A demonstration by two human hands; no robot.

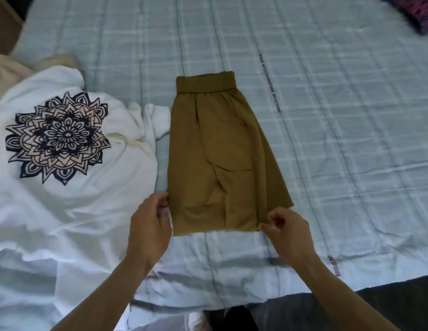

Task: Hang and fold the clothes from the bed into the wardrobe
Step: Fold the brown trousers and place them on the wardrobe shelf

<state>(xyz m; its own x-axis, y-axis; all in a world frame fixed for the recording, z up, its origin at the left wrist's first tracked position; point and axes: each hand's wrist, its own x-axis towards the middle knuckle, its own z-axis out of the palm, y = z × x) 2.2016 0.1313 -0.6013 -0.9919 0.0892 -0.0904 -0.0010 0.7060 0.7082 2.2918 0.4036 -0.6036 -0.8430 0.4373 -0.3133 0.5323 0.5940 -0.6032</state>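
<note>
Olive-brown shorts (220, 149) lie flat on the bed, folded in half lengthwise, elastic waistband at the far end. My left hand (149, 225) pinches the near left hem corner. My right hand (287, 231) has its fingers curled at the near right hem corner, pinching the edge. A white sweatshirt (72, 187) with a dark mandala print lies spread to the left, its sleeve touching the shorts' left side.
The bed is covered by a pale blue checked quilt (327, 115). A beige garment (12, 72) lies at the far left behind the sweatshirt. A dark purple patterned item (416, 13) sits at the far right corner. The bed's near edge runs under my forearms.
</note>
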